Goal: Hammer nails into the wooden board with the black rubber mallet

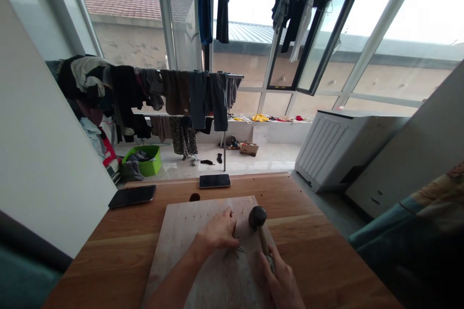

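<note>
Your right hand (280, 276) wraps the hammer (264, 240), head forward, right of your left hand (216, 232); whether that pinches anything, I can't tell.

The board (181, 256) lies on the table (319, 256), short of the surface's far edge. One phone (132, 196) lies at the far left corner; a second phone (214, 181) lies midway along the far edge. The left hand (218, 230) is over the board. The right hand (278, 270) holds the hammer (257, 217) along the board's right edge.
</note>
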`<move>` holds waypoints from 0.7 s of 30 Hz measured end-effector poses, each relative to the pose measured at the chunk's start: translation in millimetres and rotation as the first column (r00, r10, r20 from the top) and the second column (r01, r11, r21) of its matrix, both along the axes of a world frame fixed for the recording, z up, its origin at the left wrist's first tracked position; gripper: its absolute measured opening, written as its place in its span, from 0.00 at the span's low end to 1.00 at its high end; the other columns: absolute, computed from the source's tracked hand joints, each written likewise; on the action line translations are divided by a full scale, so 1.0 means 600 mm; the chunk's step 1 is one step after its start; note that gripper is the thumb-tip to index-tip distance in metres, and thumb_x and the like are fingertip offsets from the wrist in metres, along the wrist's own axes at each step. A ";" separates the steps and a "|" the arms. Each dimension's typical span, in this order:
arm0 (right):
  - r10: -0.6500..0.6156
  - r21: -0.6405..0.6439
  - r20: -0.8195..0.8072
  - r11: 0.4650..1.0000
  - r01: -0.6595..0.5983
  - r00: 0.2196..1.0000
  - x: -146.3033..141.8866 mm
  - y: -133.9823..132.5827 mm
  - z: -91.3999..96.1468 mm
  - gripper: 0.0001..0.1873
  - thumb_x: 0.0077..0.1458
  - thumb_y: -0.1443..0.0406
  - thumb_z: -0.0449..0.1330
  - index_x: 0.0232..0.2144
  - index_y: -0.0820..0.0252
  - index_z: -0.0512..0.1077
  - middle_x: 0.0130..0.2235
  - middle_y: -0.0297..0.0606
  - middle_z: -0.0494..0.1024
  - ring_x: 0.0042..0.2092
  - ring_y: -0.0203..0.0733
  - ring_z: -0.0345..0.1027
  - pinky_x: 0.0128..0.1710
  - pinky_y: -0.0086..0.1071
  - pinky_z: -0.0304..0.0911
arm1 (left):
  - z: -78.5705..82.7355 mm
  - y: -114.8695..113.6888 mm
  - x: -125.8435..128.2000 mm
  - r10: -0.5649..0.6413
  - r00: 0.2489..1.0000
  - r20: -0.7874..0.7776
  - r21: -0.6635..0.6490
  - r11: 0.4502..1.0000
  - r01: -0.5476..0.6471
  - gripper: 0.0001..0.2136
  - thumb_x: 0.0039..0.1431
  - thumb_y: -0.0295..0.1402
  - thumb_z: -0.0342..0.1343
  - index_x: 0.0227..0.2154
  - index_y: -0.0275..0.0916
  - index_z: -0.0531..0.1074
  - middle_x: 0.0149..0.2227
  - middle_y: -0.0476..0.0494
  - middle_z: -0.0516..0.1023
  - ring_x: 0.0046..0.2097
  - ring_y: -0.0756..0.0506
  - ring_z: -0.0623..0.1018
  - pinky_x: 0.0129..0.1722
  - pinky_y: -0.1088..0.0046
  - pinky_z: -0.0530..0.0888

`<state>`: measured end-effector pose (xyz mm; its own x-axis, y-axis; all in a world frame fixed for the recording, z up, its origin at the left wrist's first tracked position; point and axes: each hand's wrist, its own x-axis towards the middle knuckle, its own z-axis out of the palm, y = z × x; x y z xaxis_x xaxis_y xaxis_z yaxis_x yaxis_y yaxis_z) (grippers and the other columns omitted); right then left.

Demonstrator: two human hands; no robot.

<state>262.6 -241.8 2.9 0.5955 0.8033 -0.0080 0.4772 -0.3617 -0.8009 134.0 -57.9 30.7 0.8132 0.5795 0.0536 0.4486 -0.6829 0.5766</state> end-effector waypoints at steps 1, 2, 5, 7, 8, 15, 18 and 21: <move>-0.003 0.003 0.013 1.000 0.003 1.000 0.001 0.001 -0.003 0.30 0.59 0.45 0.48 0.48 0.57 0.75 0.34 0.42 0.82 0.38 0.51 0.78 0.34 0.33 0.71 | 0.000 -0.007 -0.002 -0.003 1.000 -0.010 0.019 1.000 0.004 0.09 0.34 0.32 0.66 0.18 0.41 0.70 0.37 0.43 0.72 0.36 0.42 0.75 0.37 0.68 0.73; -0.003 0.004 0.020 1.000 0.003 1.000 0.001 0.001 -0.005 0.30 0.59 0.45 0.48 0.47 0.57 0.76 0.34 0.41 0.82 0.38 0.51 0.78 0.34 0.33 0.71 | -0.001 -0.013 -0.002 -0.006 1.000 -0.004 0.033 0.999 0.007 0.10 0.32 0.31 0.66 0.17 0.41 0.69 0.36 0.42 0.72 0.37 0.41 0.75 0.38 0.67 0.74; 0.005 -0.005 0.016 1.000 -0.005 1.000 0.003 0.000 -0.010 0.30 0.59 0.45 0.47 0.47 0.57 0.76 0.31 0.41 0.82 0.34 0.50 0.78 0.30 0.33 0.70 | -0.002 -0.017 0.003 -0.015 0.999 0.036 0.054 0.998 0.013 0.09 0.32 0.27 0.65 0.15 0.42 0.68 0.32 0.42 0.74 0.36 0.39 0.76 0.38 0.66 0.74; 0.002 -0.015 0.008 1.000 -0.002 1.000 0.003 -0.001 -0.011 0.32 0.59 0.44 0.47 0.48 0.58 0.75 0.30 0.41 0.82 0.32 0.49 0.78 0.28 0.32 0.69 | -0.001 -0.008 0.007 0.012 0.998 0.057 0.053 0.998 -0.015 0.08 0.35 0.25 0.62 0.15 0.42 0.69 0.27 0.44 0.74 0.32 0.41 0.76 0.36 0.67 0.72; 0.000 -0.019 0.001 1.000 0.000 1.000 0.003 -0.001 -0.010 0.32 0.59 0.44 0.47 0.49 0.59 0.75 0.31 0.41 0.82 0.31 0.49 0.78 0.27 0.32 0.69 | -0.001 0.000 0.010 0.042 0.996 0.078 0.037 0.998 -0.045 0.06 0.37 0.24 0.60 0.16 0.41 0.69 0.25 0.46 0.74 0.30 0.43 0.75 0.34 0.69 0.72; 0.009 -0.118 -0.184 0.993 -0.031 0.983 -0.006 -0.001 0.001 0.40 0.57 0.40 0.43 0.55 0.65 0.68 0.19 0.34 0.75 0.17 0.45 0.69 0.19 0.31 0.63 | -0.038 0.034 0.023 0.356 0.829 0.432 -0.212 0.933 -0.290 0.10 0.53 0.28 0.54 0.39 0.40 0.72 0.29 0.50 0.77 0.26 0.51 0.72 0.29 0.77 0.69; 0.004 -0.121 -0.220 0.992 -0.031 0.975 -0.010 -0.001 0.009 0.41 0.56 0.42 0.44 0.57 0.69 0.64 0.15 0.31 0.70 0.17 0.46 0.69 0.19 0.32 0.63 | -0.049 0.032 0.024 0.340 0.820 0.460 -0.215 0.939 -0.268 0.13 0.56 0.29 0.52 0.44 0.42 0.73 0.32 0.50 0.78 0.26 0.52 0.73 0.32 0.76 0.71; -0.007 -0.130 -0.232 0.991 -0.024 0.973 -0.012 0.000 0.015 0.40 0.56 0.43 0.44 0.56 0.69 0.65 0.15 0.31 0.69 0.17 0.45 0.68 0.18 0.32 0.62 | -0.048 0.031 0.021 0.332 0.822 0.462 -0.203 0.942 -0.267 0.09 0.57 0.29 0.52 0.39 0.41 0.75 0.32 0.48 0.79 0.27 0.51 0.74 0.33 0.75 0.71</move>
